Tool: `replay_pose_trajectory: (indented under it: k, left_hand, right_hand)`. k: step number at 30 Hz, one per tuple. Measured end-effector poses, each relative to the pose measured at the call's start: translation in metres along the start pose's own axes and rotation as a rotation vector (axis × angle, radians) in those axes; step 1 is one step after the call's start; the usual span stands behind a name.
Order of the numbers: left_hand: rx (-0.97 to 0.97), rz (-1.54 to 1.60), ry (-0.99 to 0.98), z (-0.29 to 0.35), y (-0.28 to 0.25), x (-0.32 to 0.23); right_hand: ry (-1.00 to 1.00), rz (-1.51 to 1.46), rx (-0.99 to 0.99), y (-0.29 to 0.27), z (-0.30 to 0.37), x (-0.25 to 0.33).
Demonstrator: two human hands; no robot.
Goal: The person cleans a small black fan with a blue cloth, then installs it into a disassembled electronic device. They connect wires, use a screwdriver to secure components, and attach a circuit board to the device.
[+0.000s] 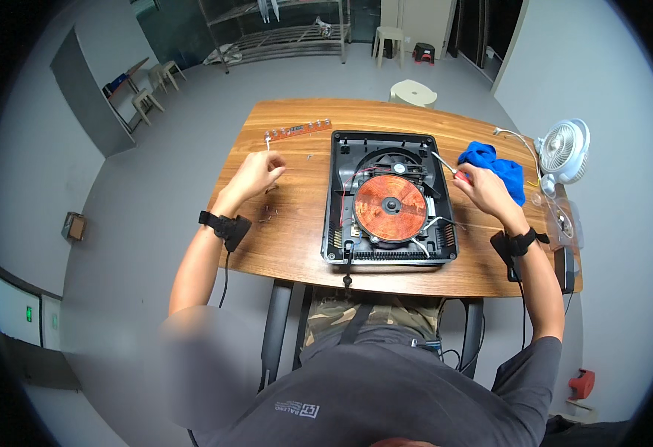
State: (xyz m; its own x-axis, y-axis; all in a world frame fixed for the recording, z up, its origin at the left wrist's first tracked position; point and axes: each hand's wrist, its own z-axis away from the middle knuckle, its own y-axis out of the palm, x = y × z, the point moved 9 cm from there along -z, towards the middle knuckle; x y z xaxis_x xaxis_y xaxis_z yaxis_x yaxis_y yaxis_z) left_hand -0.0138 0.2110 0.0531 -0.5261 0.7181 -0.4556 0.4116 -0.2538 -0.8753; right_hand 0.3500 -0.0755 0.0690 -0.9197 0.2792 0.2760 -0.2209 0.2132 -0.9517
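An opened induction cooker [335,195] lies on the wooden table in front of me, its black housing exposed. The round copper coil [371,208] sits in its middle, with a black fan [386,165] behind it. My right hand [489,195] is closed around a screwdriver [460,176] with a red handle; its shaft points to the far right corner of the housing. To the left of the cooker, my left hand [256,177] hovers over the table with fingers pinched together; whatever is between them is too small to tell. Several small screws [268,214] lie near that hand.
A narrow circuit board [297,130] lies at the far left of the table [289,253]. To the right are a blue cloth [499,170], a small white fan [563,153] and a clear plastic box [568,231]. A pale stool [413,92] stands beyond the far edge.
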Motion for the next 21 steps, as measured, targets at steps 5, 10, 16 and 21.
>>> replay_pose_trajectory:
  k: [5, 10, 16, 21]
  left_hand:
    - [-0.022, 0.078, 0.358, -0.010, 0.011, -0.109]
    - [-0.027, -0.005, 0.560, -0.002, 0.038, -0.170]
    - [-0.017, -0.163, 0.499, -0.006, 0.043, -0.162]
    - [-0.074, -0.150, 0.422, -0.011, 0.038, -0.142]
  right_hand:
    - [-0.300, -0.071, -0.023, -0.021, -0.013, 0.085]
    - [-0.395, 0.003, 0.088, -0.001, -0.020, 0.135]
    - [-0.419, -0.046, 0.101, 0.015, -0.028, 0.146]
    - [-0.328, -0.144, 0.157, 0.016, -0.030, 0.132]
